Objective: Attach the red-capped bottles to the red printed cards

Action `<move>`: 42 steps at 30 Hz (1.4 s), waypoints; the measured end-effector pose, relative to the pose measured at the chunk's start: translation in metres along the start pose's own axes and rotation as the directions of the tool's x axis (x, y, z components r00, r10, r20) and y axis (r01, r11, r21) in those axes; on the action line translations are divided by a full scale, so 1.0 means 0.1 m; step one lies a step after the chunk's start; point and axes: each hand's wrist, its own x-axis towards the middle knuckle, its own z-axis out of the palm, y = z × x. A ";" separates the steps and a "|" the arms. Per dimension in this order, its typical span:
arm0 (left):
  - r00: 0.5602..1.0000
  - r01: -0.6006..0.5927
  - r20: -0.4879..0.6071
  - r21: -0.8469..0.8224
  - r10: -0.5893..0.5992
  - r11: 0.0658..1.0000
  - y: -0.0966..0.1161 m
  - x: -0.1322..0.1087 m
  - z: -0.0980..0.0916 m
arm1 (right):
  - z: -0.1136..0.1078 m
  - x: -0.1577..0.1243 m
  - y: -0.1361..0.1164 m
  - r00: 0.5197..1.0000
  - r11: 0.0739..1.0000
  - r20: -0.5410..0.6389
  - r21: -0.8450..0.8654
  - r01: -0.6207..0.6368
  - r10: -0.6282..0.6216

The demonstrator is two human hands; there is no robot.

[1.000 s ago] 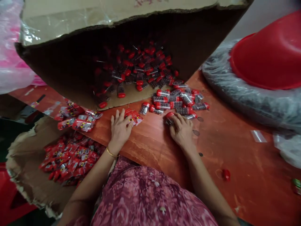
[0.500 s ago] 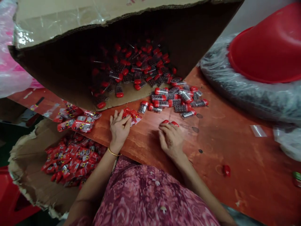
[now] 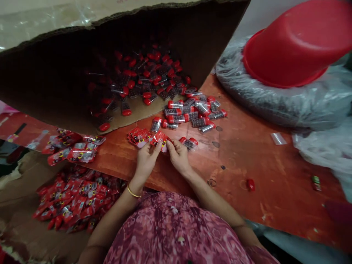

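both hands pinch one small red packet [image 3: 160, 139] between them, left hand [image 3: 145, 159] and right hand [image 3: 178, 157] closed on it above the surface [image 3: 247, 154]. beyond them a tipped cardboard box [image 3: 68, 95] spills red-capped vials [image 3: 189, 110]; left of them a lower box [image 3: 16, 205] holds filled red packets [image 3: 77, 198].

L hand [image 3: 145, 161], R hand [image 3: 178, 157], fingertips pinched, close together

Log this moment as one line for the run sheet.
left hand: pinching red packet | right hand: pinching same packet, holding capped vials | surface: table
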 end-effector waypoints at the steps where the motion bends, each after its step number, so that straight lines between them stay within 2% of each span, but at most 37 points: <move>1: 0.998 0.056 0.042 -0.052 -0.054 0.997 -0.02 0.00 0.02 | -0.03 -0.02 0.02 1.000 0.998 -0.010 -0.050 0.027 -0.027; 6: 0.974 0.227 0.079 -0.255 -0.214 0.940 0.05 -0.08 0.16 | -0.05 -0.07 0.10 0.992 0.965 -0.044 -0.239 0.105 -0.119; 8: 0.956 0.294 0.092 -0.350 -0.279 0.890 0.11 -0.10 0.20 | -0.08 -0.08 0.08 0.985 0.943 -0.018 -0.293 0.161 -0.174; 10: 0.953 0.295 0.062 -0.409 -0.297 0.863 0.17 -0.07 0.20 | -0.16 -0.09 0.03 0.967 0.894 0.029 -0.375 0.244 -0.252; 12: 0.958 0.261 0.001 -0.425 -0.288 0.867 0.21 -0.02 0.19 | -0.30 -0.09 -0.03 0.945 0.786 0.053 -0.542 0.298 -0.322; 13: 0.958 0.252 -0.020 -0.420 -0.286 0.872 0.22 0.01 0.17 | -0.39 -0.09 -0.05 0.940 0.706 0.043 -0.649 0.284 -0.338; 16: 0.952 0.274 -0.016 -0.400 -0.306 0.874 0.24 0.08 0.17 | -0.66 -0.08 -0.04 0.957 0.463 -0.053 -0.882 0.089 -0.285; 18: 0.946 0.310 0.028 -0.387 -0.324 0.868 0.24 0.09 0.19 | -0.78 -0.09 0.01 0.970 0.385 -0.079 -0.923 0.017 -0.231; 20: 0.935 0.347 0.068 -0.376 -0.348 0.859 0.24 0.09 0.22 | -0.83 -0.12 0.07 0.972 0.416 -0.078 -0.909 0.022 -0.223; 22: 0.920 0.386 0.096 -0.380 -0.379 0.841 0.22 0.08 0.24 | -0.84 -0.16 0.09 0.967 0.564 -0.102 -0.824 0.050 -0.235; 25: 0.903 0.426 0.133 -0.395 -0.408 0.814 0.22 0.08 0.23 | -0.82 -0.25 0.01 0.987 0.884 -0.112 -0.464 0.049 -0.113; 27: 0.901 0.433 0.153 -0.388 -0.406 0.814 0.22 0.08 0.22 | -0.80 -0.31 -0.10 0.999 0.984 -0.046 -0.175 -0.029 0.021; 29: 0.902 0.431 0.170 -0.373 -0.397 0.822 0.23 0.06 0.21 | -0.77 -0.35 -0.21 0.995 0.995 0.023 -0.014 -0.101 0.101; 31: 0.908 0.419 0.190 -0.352 -0.375 0.837 0.24 0.05 0.21 | -0.74 -0.36 -0.28 0.993 0.992 0.036 0.040 -0.117 0.116; 37: 0.911 0.395 0.253 -0.306 -0.326 0.866 0.22 0.03 0.20 | -0.66 -0.30 -0.26 0.987 0.991 -0.098 0.029 -0.128 0.130; 42: 0.895 0.430 0.279 -0.336 -0.348 0.838 0.20 0.07 0.17 | -0.64 -0.31 -0.22 0.978 0.977 -0.028 0.063 -0.205 0.207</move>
